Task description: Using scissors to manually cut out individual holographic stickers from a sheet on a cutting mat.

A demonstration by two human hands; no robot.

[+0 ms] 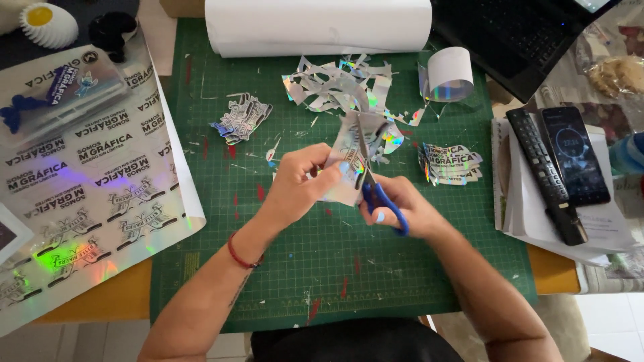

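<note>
Your left hand (302,181) comes in from the lower left, forearm angled up across the green cutting mat (335,281), a red cord bracelet (241,258) at the wrist. Its fingers are curled and pinched closed on a holographic sticker piece (349,164), holding it just above the middle of the mat with the palm turned toward your right. Your right hand (396,208) reaches in from the lower right, wrist bent slightly inward, its fingers closed through the blue handles of the scissors (376,181). The blades point up and away from you and run into the sticker piece, partly apart. The two hands are almost touching, with the sticker piece between them. Beyond the hands lies a heap of silvery offcuts (342,84); a small stack of cut stickers (241,117) lies to the upper left, another stack (449,164) just right of the scissors. A large printed holographic sheet (80,181) overlaps the mat's left edge, and a white roll (315,23) lies across its far end.
</note>
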